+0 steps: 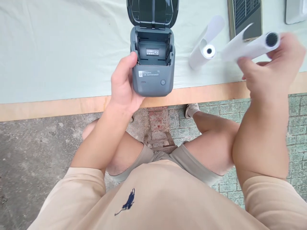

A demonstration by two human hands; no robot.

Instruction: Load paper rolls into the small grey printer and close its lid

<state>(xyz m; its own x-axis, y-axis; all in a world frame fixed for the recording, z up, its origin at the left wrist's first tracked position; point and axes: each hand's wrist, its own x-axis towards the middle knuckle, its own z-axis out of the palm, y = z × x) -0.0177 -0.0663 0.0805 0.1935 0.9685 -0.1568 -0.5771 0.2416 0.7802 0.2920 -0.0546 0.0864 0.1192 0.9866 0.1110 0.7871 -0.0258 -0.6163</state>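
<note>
My left hand (124,83) grips a dark grey label printer (153,78) by its left side, the thumb on its rim. The printer's dark lid (153,14) stands raised, and no roll sits in the bay beneath it. My right hand (271,67), a little blurred, holds a white paper roll (255,48) with a dark core, its loose end hanging out to the left. Between the printer and that roll, a second white paper roll (198,56) rests on the table with its end partly unrolled.
A pale cloth (72,48) covers the table, whose wooden edge (59,105) runs in front of me. At the back right lies a device with a dark grid-like panel (247,16), with a white object (296,11) beyond it. My legs are below the edge.
</note>
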